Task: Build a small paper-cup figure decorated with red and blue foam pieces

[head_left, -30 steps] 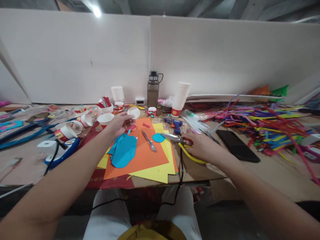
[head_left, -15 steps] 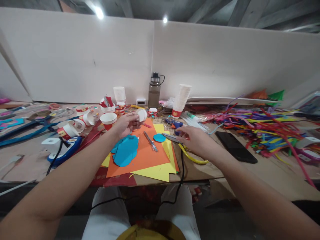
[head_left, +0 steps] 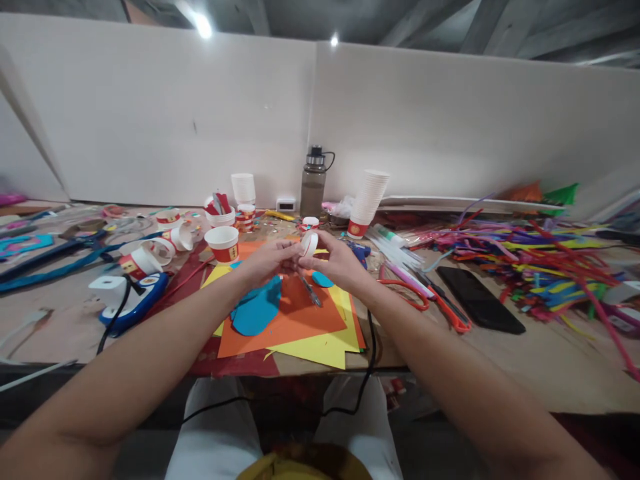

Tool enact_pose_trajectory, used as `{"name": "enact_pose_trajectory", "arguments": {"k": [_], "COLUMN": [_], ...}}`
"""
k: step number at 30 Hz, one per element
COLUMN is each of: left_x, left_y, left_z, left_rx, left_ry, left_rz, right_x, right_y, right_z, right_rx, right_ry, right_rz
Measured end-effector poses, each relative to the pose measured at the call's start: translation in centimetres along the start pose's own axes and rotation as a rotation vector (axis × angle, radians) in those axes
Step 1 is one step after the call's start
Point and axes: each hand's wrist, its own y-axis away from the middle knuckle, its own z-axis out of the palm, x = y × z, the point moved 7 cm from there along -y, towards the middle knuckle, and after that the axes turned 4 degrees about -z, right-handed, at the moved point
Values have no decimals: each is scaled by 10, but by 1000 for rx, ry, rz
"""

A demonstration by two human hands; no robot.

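A small white round piece (head_left: 310,245), like the cut-off bottom of a paper cup, is held up over the sheets by both hands. My left hand (head_left: 280,259) pinches its left side, while my right hand (head_left: 337,260) has its fingers closed round the right side. Below them lie orange paper (head_left: 300,327), a blue cut paper shape (head_left: 257,310), a blue paper disc (head_left: 323,279) and a pen (head_left: 311,291). Yellow paper (head_left: 320,357) shows underneath. The yellow-handled scissors are out of sight, probably behind my right arm.
A white and red paper cup (head_left: 221,245) stands left of my hands. Behind are a water bottle (head_left: 313,183) and stacked cups (head_left: 369,200). On the right lie orange-handled scissors (head_left: 453,313), a phone (head_left: 480,300) and many pipe cleaners (head_left: 540,253). A black cable (head_left: 371,347) crosses the table edge.
My right hand has left the yellow-handled scissors and moved left to grip the white round piece. My left hand has brought that piece rightward to the middle.
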Motion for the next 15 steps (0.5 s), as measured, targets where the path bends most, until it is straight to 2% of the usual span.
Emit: {"name": "enact_pose_trajectory", "arguments": {"k": [2, 4, 5, 7, 9, 12, 15], "left_x": [10, 25, 29, 30, 23, 12, 7], "left_y": [1, 5, 7, 4, -1, -6, -6], "left_z": [-21, -41, -47, -55, -62, -72, -80], "left_rx": [233, 503, 599, 659, 662, 687, 740], "left_ry": [-346, -768, -935, -1157, -1271, -1281, -1225], "left_rz": [62, 159, 181, 173, 94, -10, -46], "right_x": [6, 10, 11, 11, 11, 12, 16], "right_y": [1, 5, 7, 13, 20, 29, 33], "right_z": [-11, -20, -22, -23, -18, -6, 0], "right_rx": [33, 3, -48, -134, -226, -360, -409], "right_ry": [24, 191, 316, 561, 716, 780, 809], "right_rz": [50, 88, 94, 99, 117, 187, 245]}}
